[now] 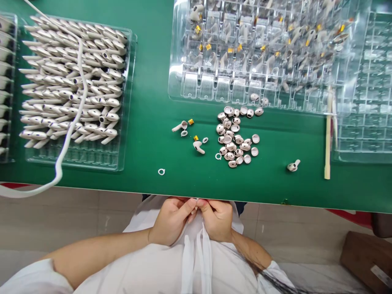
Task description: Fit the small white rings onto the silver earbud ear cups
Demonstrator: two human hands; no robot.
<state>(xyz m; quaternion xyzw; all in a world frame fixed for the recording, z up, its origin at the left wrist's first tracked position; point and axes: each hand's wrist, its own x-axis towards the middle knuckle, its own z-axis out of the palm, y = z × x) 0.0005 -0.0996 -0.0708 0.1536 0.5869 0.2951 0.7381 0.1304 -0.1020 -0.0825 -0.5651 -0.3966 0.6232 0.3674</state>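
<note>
Your left hand (168, 222) and right hand (219, 222) come together at six o'clock, fingers curled in, wrists apart. Your left thumb (185, 209) points toward one o'clock and your right thumb (205, 207) toward eleven, their tips close together. Your bare left forearm (104, 254) reaches in from eight o'clock, your right forearm (252, 250) from four.

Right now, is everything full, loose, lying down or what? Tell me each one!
Left hand, pinched
Right hand, pinched, close beside it
White cable, draped across an earbud tray
That tray, mostly filled
Small shells, loose, clustered
Lone white ring, lying flat
Wooden stick, lying down
</note>
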